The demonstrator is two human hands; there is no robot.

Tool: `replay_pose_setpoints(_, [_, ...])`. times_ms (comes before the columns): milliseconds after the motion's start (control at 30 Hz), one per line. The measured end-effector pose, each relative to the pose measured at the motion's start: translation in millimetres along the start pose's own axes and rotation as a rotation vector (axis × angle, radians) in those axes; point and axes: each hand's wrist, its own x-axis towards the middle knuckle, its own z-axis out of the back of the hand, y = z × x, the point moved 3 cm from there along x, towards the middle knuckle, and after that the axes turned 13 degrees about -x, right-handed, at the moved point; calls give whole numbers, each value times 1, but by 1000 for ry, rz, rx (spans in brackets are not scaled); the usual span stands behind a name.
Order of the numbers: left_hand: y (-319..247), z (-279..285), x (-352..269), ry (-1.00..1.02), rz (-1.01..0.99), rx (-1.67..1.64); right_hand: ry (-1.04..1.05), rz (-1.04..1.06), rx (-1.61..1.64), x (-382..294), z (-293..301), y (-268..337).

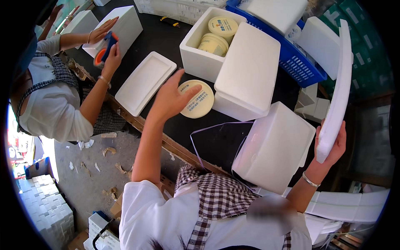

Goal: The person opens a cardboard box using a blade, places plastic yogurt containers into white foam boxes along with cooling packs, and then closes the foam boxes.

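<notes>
My left hand (172, 97) is over a round tub with a printed cream lid (200, 101) on the black table; its fingers are spread, and whether they touch the lid is unclear. In my right hand (336, 143), at the right, a white foam lid (339, 84) is held upright on edge. An uncovered foam box (200, 62) holds cream tubs (214, 43). Against it stands a foam box with its lid on (250, 68). Nearer me lies another foam box (272, 147), tilted. A foam lid (145, 82) rests flat left of my left hand.
A co-worker at the left holds a tape dispenser (107, 48) beside a foam box (131, 25). A yellow utility knife (170, 22) lies on the table. A blue plastic basket (290, 62) stands behind the boxes. Purple strapping (193, 137) loops over the table edge.
</notes>
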Motion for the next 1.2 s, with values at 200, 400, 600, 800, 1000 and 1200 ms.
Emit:
replay_pose_setpoints(200, [21,-56,-19,-276,-76,330,62,-92,72,3,16,-14])
replay_pose_setpoints(400, [0,11,-8,289,93,357,358,-96,224,19,-15,-30])
replay_pose_setpoints(600, [-23,90,143,92,-286,250,584,11,273,61,-87,-52])
replay_pose_setpoints(800, [-16,81,348,36,-381,452,366,-294,174,64,-139,-95])
replay_pose_setpoints(1000, [-1,-15,507,187,-519,553,-54,-326,24,74,-128,-146])
replay_pose_setpoints(1200, [0,-107,552,286,-546,946,75,-368,251,63,-112,-155])
